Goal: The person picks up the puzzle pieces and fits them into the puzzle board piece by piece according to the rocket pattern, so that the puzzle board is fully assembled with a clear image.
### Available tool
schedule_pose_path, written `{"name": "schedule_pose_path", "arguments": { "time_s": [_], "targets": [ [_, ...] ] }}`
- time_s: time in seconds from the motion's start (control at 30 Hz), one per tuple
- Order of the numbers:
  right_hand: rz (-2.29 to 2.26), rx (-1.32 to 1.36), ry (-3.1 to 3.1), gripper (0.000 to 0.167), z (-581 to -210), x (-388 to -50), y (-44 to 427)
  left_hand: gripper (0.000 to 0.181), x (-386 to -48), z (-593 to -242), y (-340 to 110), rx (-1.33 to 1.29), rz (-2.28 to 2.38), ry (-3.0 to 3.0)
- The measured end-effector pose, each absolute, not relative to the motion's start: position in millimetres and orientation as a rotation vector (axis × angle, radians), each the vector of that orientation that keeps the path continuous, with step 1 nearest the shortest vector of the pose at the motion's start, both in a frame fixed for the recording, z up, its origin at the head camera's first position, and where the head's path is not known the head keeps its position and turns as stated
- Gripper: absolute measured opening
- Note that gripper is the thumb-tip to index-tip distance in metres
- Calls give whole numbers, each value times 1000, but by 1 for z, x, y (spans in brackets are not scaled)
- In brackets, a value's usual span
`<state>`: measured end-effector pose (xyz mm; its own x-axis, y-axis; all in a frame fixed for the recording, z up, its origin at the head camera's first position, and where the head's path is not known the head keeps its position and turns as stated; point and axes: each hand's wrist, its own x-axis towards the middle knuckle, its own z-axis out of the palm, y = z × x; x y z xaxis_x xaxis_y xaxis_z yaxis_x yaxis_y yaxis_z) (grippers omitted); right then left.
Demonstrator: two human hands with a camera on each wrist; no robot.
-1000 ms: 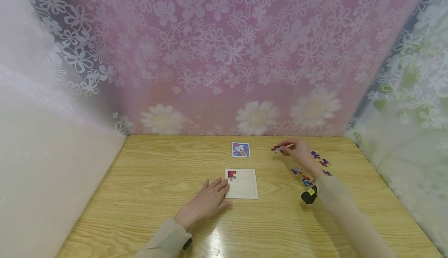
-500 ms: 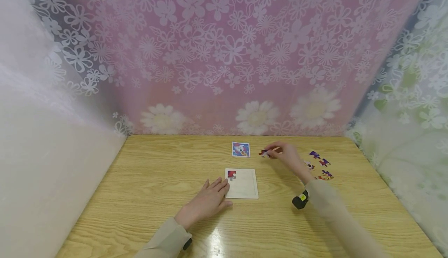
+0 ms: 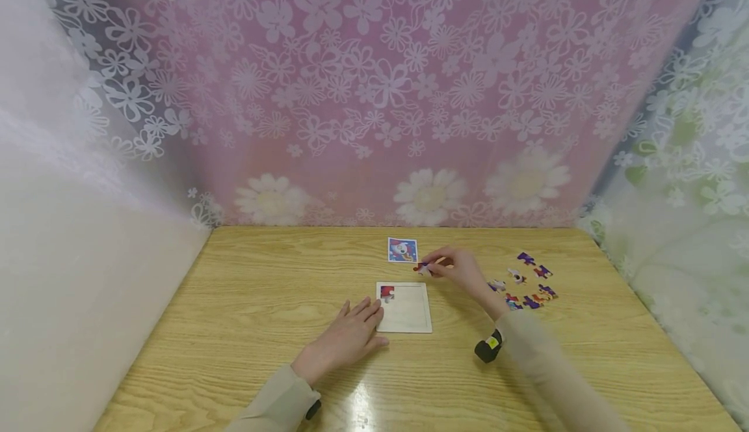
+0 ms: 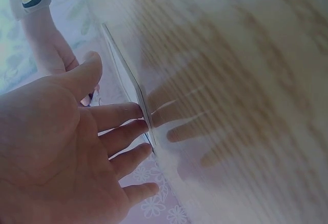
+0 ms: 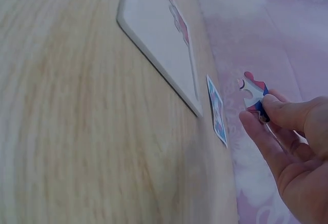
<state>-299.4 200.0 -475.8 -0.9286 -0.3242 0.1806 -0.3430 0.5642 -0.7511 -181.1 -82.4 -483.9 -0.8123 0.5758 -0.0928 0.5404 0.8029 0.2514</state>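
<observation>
A white square tray lies on the table, with one red and white puzzle piece in its upper left corner. My left hand rests with spread fingers against the tray's left edge; the left wrist view shows those fingertips at the rim. Between thumb and fingers my right hand pinches a puzzle piece, above and right of the tray. In the right wrist view this piece is red, white and blue, held clear of the table surface.
A small picture card of a white cartoon figure lies behind the tray. Several loose puzzle pieces are spread at the right of the table. Flowered curtains stand behind and at the right.
My right hand has moved left and slightly nearer with the pinched piece, coming close to the card. More loose pieces at the right are uncovered. My left hand has stayed in place.
</observation>
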Motion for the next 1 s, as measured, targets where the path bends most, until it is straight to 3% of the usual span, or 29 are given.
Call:
{"name": "schedule_pose_path", "arguments": {
  "time_s": [0.63,1.0],
  "targets": [
    [1255,739,-2871,17,-497,-288,166,64,-181,-483,-81,896,321,2839],
    [1135,640,-2937,16,-497,-284,152,64,-180,-480,-81,905,322,2842]
  ]
}}
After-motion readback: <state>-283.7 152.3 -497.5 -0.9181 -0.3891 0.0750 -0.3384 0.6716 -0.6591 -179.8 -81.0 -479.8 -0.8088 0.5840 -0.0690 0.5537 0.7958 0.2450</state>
